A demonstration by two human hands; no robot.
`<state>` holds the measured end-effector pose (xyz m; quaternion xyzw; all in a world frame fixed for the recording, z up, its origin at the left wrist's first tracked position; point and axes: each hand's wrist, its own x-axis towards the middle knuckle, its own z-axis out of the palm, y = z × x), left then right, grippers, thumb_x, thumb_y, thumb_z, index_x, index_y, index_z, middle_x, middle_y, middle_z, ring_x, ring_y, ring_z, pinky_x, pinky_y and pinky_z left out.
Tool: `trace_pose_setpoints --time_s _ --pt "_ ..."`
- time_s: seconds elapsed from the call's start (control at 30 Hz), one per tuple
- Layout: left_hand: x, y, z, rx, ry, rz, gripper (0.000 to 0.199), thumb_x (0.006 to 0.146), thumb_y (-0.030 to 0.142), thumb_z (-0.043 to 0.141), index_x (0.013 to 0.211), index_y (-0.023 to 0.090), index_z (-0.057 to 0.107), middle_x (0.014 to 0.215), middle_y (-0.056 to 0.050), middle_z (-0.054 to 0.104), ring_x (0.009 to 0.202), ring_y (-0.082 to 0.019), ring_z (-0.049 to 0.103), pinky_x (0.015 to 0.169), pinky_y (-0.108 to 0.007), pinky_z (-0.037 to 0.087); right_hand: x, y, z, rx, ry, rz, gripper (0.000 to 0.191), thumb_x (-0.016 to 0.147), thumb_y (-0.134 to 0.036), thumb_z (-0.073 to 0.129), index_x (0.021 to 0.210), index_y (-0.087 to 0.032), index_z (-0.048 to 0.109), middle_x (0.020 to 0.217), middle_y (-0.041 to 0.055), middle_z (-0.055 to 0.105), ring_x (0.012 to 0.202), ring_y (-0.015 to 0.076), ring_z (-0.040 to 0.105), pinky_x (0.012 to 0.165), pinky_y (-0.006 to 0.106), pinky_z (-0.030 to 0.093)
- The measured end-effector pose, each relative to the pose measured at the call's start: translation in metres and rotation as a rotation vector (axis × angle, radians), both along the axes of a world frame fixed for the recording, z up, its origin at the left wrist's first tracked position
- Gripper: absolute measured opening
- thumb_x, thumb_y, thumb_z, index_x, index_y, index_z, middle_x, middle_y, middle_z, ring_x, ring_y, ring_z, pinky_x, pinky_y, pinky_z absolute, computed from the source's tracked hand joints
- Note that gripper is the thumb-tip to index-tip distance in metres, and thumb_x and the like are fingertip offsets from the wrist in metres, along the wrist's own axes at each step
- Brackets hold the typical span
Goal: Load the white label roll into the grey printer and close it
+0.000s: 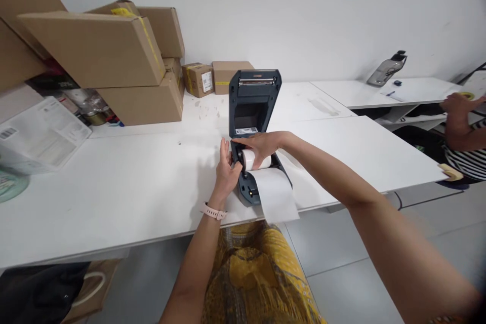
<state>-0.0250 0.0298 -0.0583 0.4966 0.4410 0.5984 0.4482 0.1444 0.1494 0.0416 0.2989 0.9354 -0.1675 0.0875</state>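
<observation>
A dark grey label printer (pixel 255 104) stands on the white table with its lid raised. Inside it lies a roll of white paper (pixel 248 160), and a loose white sheet (pixel 276 195) from the roll hangs over the printer's front and the table edge. My right hand (pixel 261 147) reaches across the roll from the right, its fingers wrapped over the paper. At the printer's left side is my left hand (pixel 229 169), fingers apart and pointing up, the thumb touching the side near the roll's left end.
Cardboard boxes (pixel 98 50) are stacked at the left, with two smaller boxes (pixel 231 76) by the wall. A bottle (pixel 387 70) stands on the right table (pixel 353 92). At the far right another person's hand (pixel 457 105) is near yellow tape.
</observation>
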Motion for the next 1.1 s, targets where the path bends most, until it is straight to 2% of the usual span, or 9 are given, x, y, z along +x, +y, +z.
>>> trace_pose_setpoints --time_s 0.1,0.2,0.3,0.43,0.57,0.73,0.87,0.97,1.1 --pt "0.000 0.000 -0.001 -0.008 -0.014 0.011 0.104 0.080 0.011 0.068 0.168 0.034 0.019 0.177 -0.011 0.026 0.158 -0.030 0.041 0.129 -0.049 0.035 0.004 -0.006 0.003 -0.061 0.022 -0.040 0.119 0.064 -0.059 0.090 0.166 -0.028 0.036 0.130 0.0116 0.076 0.119 0.0382 0.071 0.098 0.048 0.057" --pt "0.001 0.001 -0.001 -0.007 -0.014 0.026 0.102 0.079 0.011 0.069 0.167 0.033 0.023 0.174 -0.011 0.032 0.156 -0.031 0.044 0.129 -0.050 0.036 0.009 -0.022 0.020 -0.102 0.288 -0.054 0.084 0.077 -0.063 0.081 0.150 -0.028 0.059 0.116 0.0085 0.081 0.105 0.0318 0.076 0.091 0.044 0.060" --pt "0.001 0.001 0.001 -0.009 -0.012 0.033 0.100 0.077 0.012 0.070 0.166 0.031 0.028 0.172 -0.013 0.037 0.153 -0.032 0.048 0.127 -0.050 0.040 0.017 -0.028 0.051 0.151 0.760 -0.198 0.054 0.094 -0.070 0.060 0.123 -0.026 0.075 0.112 0.0084 0.079 0.105 0.0293 0.074 0.096 0.046 0.059" --pt "0.000 -0.001 0.005 0.002 -0.004 0.018 0.095 0.077 0.017 0.071 0.164 0.027 0.032 0.172 -0.014 0.037 0.154 -0.032 0.047 0.127 -0.049 0.040 0.032 0.002 0.087 0.566 1.093 -0.372 0.062 0.102 -0.075 0.034 0.132 -0.032 0.067 0.137 0.0068 0.068 0.140 0.0333 0.055 0.123 0.058 0.039" --pt "-0.004 -0.003 0.003 -0.001 0.000 -0.012 0.088 0.079 0.028 0.075 0.159 0.022 0.039 0.171 -0.017 0.037 0.156 -0.034 0.043 0.128 -0.049 0.038 0.042 0.028 0.095 0.458 1.028 -0.377 0.073 0.100 -0.081 0.027 0.136 -0.030 0.064 0.142 0.0054 0.067 0.145 0.0332 0.052 0.126 0.055 0.036" --pt "-0.006 0.000 -0.001 -0.026 -0.015 0.033 0.088 0.079 0.036 0.078 0.156 0.020 0.041 0.170 -0.021 0.038 0.153 -0.036 0.047 0.123 -0.049 0.043 0.041 -0.022 0.076 0.418 1.141 -0.449 0.069 0.102 -0.078 0.028 0.131 -0.028 0.068 0.137 0.0057 0.071 0.135 0.0281 0.062 0.122 0.050 0.044" --pt "-0.002 -0.012 0.008 0.039 -0.049 0.320 0.059 0.088 0.038 0.069 0.142 0.019 0.055 0.146 -0.019 0.063 0.125 -0.028 0.070 0.107 -0.045 0.055 0.047 -0.090 0.042 0.476 1.253 -0.442 0.057 0.107 -0.066 0.031 0.132 -0.030 0.068 0.146 0.0050 0.066 0.144 0.0252 0.055 0.126 0.047 0.039" --pt "0.009 -0.051 0.014 0.271 -0.011 0.588 0.023 0.096 0.039 0.060 0.104 0.019 0.068 0.097 -0.007 0.076 0.090 -0.020 0.075 0.089 -0.037 0.059 0.056 -0.128 0.006 0.468 1.272 -0.429 0.048 0.109 -0.058 0.034 0.135 -0.034 0.067 0.146 0.0046 0.066 0.142 0.0257 0.057 0.123 0.050 0.042" --pt "0.029 -0.123 0.007 0.472 0.145 0.574 0.029 0.100 0.037 0.055 0.078 0.021 0.065 0.073 -0.001 0.068 0.071 -0.017 0.068 0.074 -0.032 0.054 0.060 -0.163 -0.045 0.396 1.297 -0.479 0.045 0.110 -0.054 0.035 0.129 -0.035 0.071 0.144 0.0038 0.069 0.140 0.0260 0.058 0.122 0.054 0.042"
